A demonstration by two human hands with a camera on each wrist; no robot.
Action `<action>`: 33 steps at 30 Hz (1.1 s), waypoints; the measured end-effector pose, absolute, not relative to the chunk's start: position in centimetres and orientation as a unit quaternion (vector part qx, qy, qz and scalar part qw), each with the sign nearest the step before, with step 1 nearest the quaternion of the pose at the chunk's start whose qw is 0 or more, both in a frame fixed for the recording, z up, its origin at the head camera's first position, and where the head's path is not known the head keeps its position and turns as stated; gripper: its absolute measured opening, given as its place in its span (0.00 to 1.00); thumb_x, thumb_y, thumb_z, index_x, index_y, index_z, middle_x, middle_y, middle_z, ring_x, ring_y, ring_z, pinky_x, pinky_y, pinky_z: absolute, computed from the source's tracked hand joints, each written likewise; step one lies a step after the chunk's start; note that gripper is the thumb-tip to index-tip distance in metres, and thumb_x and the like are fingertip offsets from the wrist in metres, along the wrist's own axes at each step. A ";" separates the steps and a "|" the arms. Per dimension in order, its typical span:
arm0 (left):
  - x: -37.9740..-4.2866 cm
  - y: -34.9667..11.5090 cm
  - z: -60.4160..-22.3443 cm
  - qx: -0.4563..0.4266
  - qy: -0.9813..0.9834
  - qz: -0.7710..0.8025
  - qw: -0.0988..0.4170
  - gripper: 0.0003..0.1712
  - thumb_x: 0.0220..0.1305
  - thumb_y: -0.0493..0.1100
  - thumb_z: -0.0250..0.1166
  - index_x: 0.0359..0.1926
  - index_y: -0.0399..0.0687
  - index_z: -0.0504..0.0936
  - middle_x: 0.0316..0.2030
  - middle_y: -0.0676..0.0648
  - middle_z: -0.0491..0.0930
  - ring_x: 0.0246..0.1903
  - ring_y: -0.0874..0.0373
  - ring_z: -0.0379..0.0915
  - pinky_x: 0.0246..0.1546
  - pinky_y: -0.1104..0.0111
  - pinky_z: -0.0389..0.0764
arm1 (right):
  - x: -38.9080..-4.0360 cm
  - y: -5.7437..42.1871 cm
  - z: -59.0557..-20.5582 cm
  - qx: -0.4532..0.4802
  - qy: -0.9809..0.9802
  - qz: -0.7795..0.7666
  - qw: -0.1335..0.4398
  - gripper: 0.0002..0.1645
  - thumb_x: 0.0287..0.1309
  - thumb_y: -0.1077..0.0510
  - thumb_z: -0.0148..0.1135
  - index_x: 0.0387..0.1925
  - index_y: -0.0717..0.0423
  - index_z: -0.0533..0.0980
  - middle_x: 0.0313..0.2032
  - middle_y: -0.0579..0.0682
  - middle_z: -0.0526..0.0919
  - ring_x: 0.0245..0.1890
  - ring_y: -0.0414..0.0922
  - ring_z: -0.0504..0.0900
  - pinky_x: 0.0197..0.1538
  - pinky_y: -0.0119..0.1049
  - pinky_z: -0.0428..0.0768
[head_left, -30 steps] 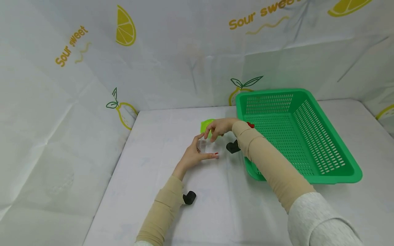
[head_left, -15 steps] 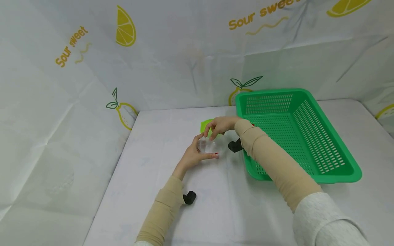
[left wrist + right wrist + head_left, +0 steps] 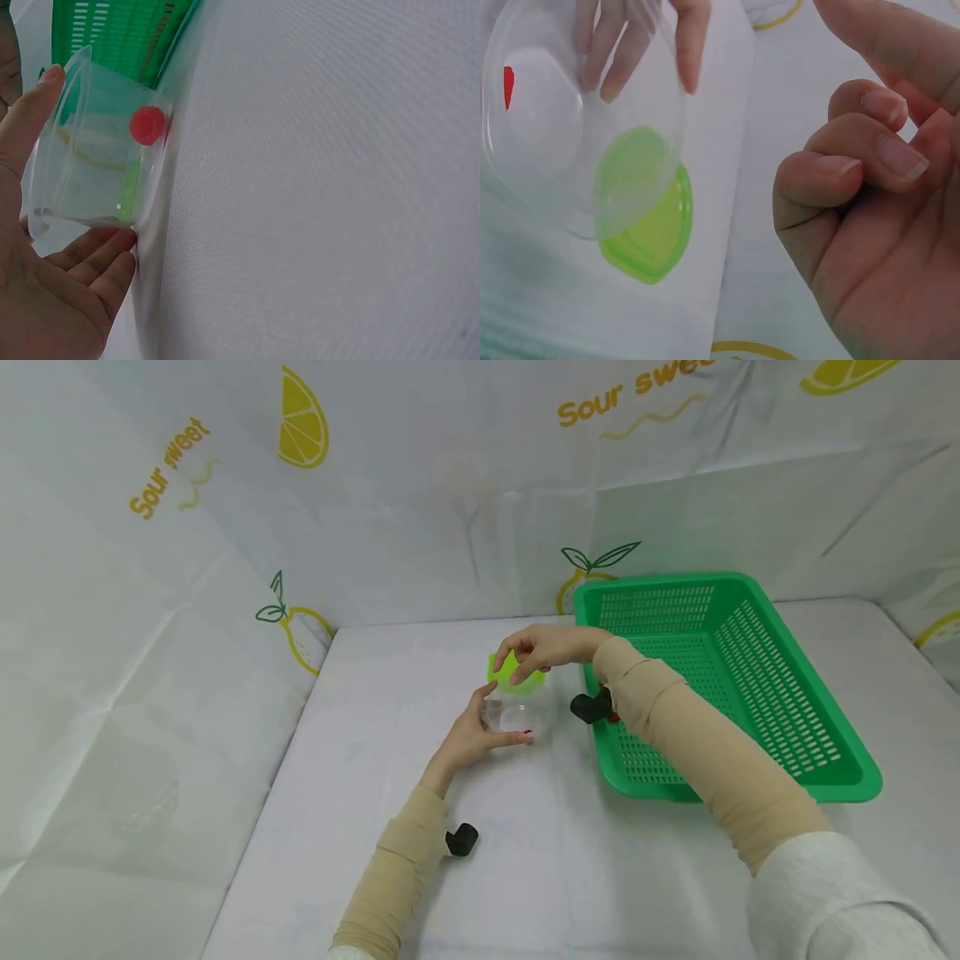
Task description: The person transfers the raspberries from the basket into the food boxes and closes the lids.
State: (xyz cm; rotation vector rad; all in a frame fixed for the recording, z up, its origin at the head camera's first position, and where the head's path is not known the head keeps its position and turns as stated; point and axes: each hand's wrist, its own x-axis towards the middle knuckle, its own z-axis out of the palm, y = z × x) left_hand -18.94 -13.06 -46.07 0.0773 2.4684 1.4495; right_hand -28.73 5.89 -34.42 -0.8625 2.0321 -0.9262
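Note:
In the head view, a clear plastic container (image 3: 516, 717) sits on the white cloth, held between the thumb and fingers of my left hand (image 3: 468, 739). A bright green lid (image 3: 517, 688) lies just behind it; through the container's wall its edge also shows in the left wrist view. Above the lid hovers my right hand (image 3: 553, 645), apart from the container. Its fingers (image 3: 817, 180) are loosely bent, with nothing visible in them. A small red bumpy piece (image 3: 148, 125) appears at the container's base; I cannot tell whether it is inside or behind.
To the right stands a large green plastic basket (image 3: 817, 693) with slotted walls, partly under my right forearm. A white sheet with lemon prints hangs behind the table. Black wrist cameras (image 3: 462, 841) are strapped to both sleeves.
My right hand has drawn back and to the right, away from the container, so more of the green lid shows. The left hand and container have stayed in place.

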 end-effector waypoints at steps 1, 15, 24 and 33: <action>-18.9 -13.1 -46.1 0.026 0.853 0.502 0.138 0.62 0.34 0.65 0.76 0.68 0.77 0.48 0.68 0.47 0.58 0.58 0.52 0.65 0.57 0.54 0.68 | -28.6 6.1 -34.2 -0.339 0.788 -0.360 0.367 0.20 0.57 0.58 0.62 0.52 0.55 0.74 0.20 0.45 0.61 0.20 0.41 0.58 0.28 0.30 0.61; -19.1 -12.8 -46.4 0.033 0.846 0.515 0.137 0.62 0.36 0.63 0.76 0.69 0.74 0.47 0.71 0.48 0.51 0.70 0.49 0.50 0.64 0.49 0.60 | -27.5 10.6 -32.3 -0.332 0.790 -0.383 0.345 0.19 0.56 0.53 0.64 0.51 0.48 0.75 0.20 0.46 0.63 0.20 0.42 0.58 0.30 0.34 0.65; -19.1 -13.0 -46.8 0.034 0.829 0.540 0.139 0.61 0.37 0.60 0.77 0.68 0.77 0.46 0.69 0.53 0.55 0.65 0.50 0.58 0.62 0.52 0.64 | -27.2 14.1 -33.2 -0.295 0.780 -0.416 0.362 0.20 0.57 0.54 0.63 0.51 0.53 0.74 0.19 0.44 0.61 0.20 0.40 0.58 0.41 0.38 0.71; -18.8 -13.0 -46.4 0.032 0.845 0.516 0.135 0.61 0.36 0.62 0.77 0.68 0.77 0.47 0.66 0.57 0.62 0.61 0.50 0.64 0.60 0.53 0.66 | -26.7 17.7 -35.3 -0.288 0.785 -0.410 0.363 0.19 0.59 0.54 0.61 0.51 0.54 0.74 0.20 0.43 0.62 0.28 0.42 0.68 0.36 0.36 0.69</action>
